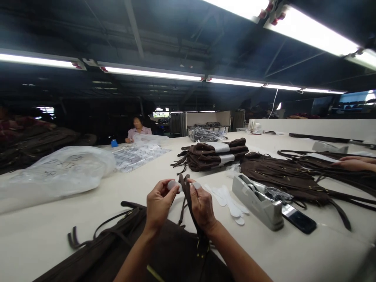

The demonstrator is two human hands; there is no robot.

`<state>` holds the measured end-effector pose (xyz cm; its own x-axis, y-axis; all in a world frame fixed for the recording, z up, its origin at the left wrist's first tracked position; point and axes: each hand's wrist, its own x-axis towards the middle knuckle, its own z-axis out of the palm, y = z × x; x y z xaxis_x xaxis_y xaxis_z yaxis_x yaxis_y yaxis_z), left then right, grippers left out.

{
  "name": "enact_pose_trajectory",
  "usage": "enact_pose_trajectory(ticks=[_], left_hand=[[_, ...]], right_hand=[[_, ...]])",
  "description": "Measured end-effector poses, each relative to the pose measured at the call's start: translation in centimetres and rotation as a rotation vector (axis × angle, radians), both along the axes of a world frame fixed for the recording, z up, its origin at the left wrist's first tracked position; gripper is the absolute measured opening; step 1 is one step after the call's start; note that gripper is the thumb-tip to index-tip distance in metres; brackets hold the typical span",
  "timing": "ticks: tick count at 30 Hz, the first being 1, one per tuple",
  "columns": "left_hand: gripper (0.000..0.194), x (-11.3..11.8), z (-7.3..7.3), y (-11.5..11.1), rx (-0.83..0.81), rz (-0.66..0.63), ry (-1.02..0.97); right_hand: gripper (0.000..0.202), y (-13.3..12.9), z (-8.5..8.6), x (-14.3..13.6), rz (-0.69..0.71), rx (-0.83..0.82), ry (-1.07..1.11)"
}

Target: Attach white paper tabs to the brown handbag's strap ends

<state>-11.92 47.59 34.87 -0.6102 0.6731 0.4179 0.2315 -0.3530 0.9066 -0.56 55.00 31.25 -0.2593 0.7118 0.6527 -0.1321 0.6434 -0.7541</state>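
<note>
Between the fingers of my left hand (161,199) is one rounded end of a white strip (174,185). My right hand (201,201) pinches the strip's other rounded end together with a dark brown strap (188,196). The middle of the strip is hidden behind the strap's upper loop. Below both hands a dark brown bag (170,250) lies at the table's near edge, and the strap runs down to its brass-coloured fittings. Several loose white strips (227,199) lie just right of my right hand.
A grey tape dispenser (258,203) and a phone (299,218) lie at right. Beyond are stacked brown bags (217,154), more bags (282,176) and another person's hand (352,162). Left are a plastic bag (67,170) and clear sheets (138,154); a person (139,131) sits behind.
</note>
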Motion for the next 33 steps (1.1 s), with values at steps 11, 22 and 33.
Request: enact_pose_trajectory(ticks=[11,22,33], left_hand=[[0.049,0.1,-0.5,0.4,-0.035,-0.192,-0.252],[0.062,0.7,0.3,0.1,-0.167,-0.054,-0.181],[0.059,-0.2,0.1,-0.1,-0.167,-0.12,-0.199]], right_hand=[[0.039,-0.6,-0.1,-0.8,0.321,-0.26,0.061],[0.035,0.5,0.2,0.5,-0.008,0.243,0.033],[0.042,1.6,0.3,-0.3,0.465,-0.133,0.124]])
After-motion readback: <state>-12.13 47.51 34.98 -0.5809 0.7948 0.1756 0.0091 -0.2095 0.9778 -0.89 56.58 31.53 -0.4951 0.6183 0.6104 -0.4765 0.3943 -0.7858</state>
